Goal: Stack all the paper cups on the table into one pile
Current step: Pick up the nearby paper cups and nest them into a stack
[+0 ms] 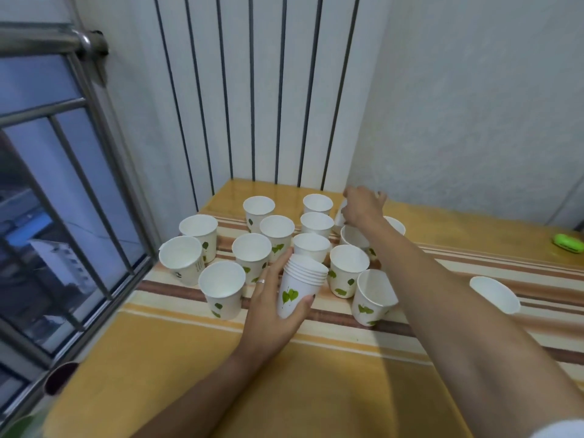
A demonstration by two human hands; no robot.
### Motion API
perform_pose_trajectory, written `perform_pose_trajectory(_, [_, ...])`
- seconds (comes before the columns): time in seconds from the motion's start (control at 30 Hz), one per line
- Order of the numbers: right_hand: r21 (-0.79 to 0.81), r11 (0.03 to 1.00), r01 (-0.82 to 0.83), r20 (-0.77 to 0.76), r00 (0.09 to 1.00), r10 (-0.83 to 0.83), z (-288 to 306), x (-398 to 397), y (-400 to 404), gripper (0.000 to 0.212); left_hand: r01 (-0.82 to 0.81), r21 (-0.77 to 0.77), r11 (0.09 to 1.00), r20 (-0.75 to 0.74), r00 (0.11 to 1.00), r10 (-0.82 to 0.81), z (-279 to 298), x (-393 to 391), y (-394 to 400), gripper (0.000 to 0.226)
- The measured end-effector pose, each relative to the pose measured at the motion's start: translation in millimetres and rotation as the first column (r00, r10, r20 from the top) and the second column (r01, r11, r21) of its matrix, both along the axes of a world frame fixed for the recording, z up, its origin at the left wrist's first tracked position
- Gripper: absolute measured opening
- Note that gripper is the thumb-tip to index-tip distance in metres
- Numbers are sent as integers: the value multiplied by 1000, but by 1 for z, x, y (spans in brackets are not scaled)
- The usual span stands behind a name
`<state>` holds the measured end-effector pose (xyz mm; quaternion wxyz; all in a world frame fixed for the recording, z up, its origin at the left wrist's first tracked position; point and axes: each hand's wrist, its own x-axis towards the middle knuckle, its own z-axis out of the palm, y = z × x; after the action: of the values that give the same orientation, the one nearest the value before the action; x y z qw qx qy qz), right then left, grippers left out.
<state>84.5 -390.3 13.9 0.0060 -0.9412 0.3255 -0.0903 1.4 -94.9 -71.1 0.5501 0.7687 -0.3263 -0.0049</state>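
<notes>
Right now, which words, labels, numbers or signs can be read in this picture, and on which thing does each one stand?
No text can be read.
White paper cup nearest the window: small dark print low on its side, too blurred to read.
Other white paper cups: only green leaf pictures.
Small green object: no marking can be made out.

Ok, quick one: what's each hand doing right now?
Left hand: holds the stack of nested cups, fingers curled round it.
Right hand: grips a tilted cup at the far side of the table.

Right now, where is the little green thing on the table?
In the head view, the green object lies at the table's far right edge, well apart from the paper cups, beyond the lone cup.
</notes>
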Motion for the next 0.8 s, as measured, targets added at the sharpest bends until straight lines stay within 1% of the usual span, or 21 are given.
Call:
perform_pose_trajectory(0.13, [-19,999,-44,137,990,46,12,-17,12,38,20,-1,1000,9,1000,-20,3,-3,2,84])
perform_pose_trajectory(0.23, [-46,996,-80,284,955,90,34,-38,27,39,27,-21,999,14,1000,-27,3,-8,7,84])
perform_pose_trajectory(0.3, [-69,991,-117,400,907,135,51,-55,40,40,39,-29,999,19,999,-39,2,-10,13,83])
perform_pose_trajectory(0.37, [-100,978,-183,520,828,208,66,-78,58,36,59,-31,998,40,998,-58,0,-14,20,83])
perform_pose_trajectory(0.43, [-122,951,-284,604,740,298,72,-103,80,31,63,-29,998,47,997,-61,-2,-18,26,84])
perform_pose_trajectory(0.5, [-115,914,-390,638,676,369,71,-129,108,27,62,-38,997,41,997,-61,-1,-22,33,84])
perform_pose_trajectory(0.57, [-80,873,-480,648,641,412,64,-152,135,26,71,-55,996,43,997,-69,1,-28,37,84])
perform_pose_trajectory(0.67, [-10,835,-550,621,651,436,47,-174,167,26,76,-83,994,65,995,-71,1,-35,42,84])
perform_pose_trajectory(0.8, [80,832,-550,635,671,382,28,-188,183,25,52,-113,992,43,998,-48,1,-37,46,85])
